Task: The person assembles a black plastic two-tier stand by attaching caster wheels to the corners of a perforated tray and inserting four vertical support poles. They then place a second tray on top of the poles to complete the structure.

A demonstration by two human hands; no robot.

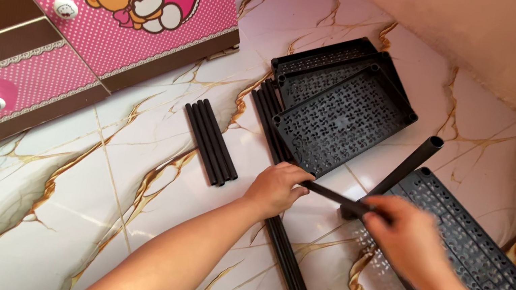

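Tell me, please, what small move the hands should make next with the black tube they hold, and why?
Probably tilt the black tube upright and press its end into a free corner of the near shelf. The left hand and right hand both grip it lying level above that shelf's corner, where an upright tube already stands.

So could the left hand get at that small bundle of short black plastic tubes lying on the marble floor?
Probably yes: the tubes lie uncovered just beside the left hand, though it already grips a black rod.

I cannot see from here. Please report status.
Left hand and right hand both grip one black tube. Black shelf tray under right hand. Loose tubes below.
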